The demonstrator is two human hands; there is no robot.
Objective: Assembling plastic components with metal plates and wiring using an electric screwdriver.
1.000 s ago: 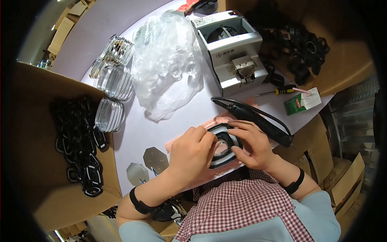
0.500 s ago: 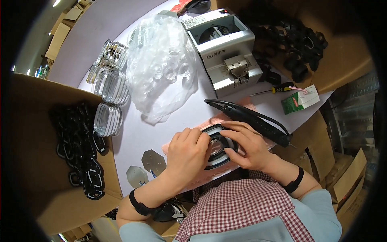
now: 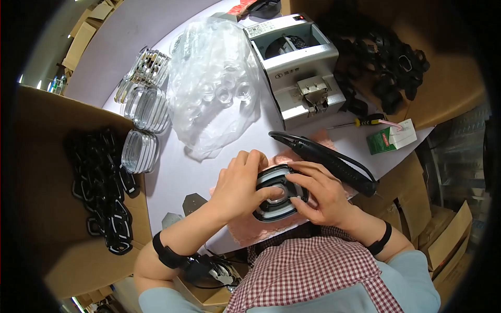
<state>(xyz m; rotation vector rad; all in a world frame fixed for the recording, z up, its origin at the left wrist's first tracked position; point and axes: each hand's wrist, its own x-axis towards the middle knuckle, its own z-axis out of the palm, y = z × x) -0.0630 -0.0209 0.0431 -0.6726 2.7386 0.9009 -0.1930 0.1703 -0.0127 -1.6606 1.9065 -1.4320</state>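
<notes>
A rounded black-and-white frame part [image 3: 276, 213] with a clear round centre lies on a pink cloth [image 3: 245, 232] at the table's near edge. My left hand [image 3: 236, 185] has its thumb pressed onto the clear centre, with its fingers bent at the part's far left edge. From the other side my right hand [image 3: 324, 194] grips the part, fingers along its upper right and thumb near its lower right. Just beyond the right hand rests a black handheld power tool [image 3: 334, 163] with a cord loop. The part's underside is hidden.
A clear bag of transparent rings [image 3: 214, 94] lies beyond my hands, beside a silver machine [image 3: 297, 68]. Stacked clear frames [image 3: 140, 151] stand left. Cardboard boxes flank the table, holding black frames [image 3: 99, 193] and black parts [image 3: 396, 68]. A screwdriver [image 3: 368, 121] and drink carton [image 3: 391, 138] sit right.
My left thumb has moved onto the part's clear centre, and the left fingers have shifted up and away from its face. My right hand keeps nearly the same hold. The view has shifted slightly.
</notes>
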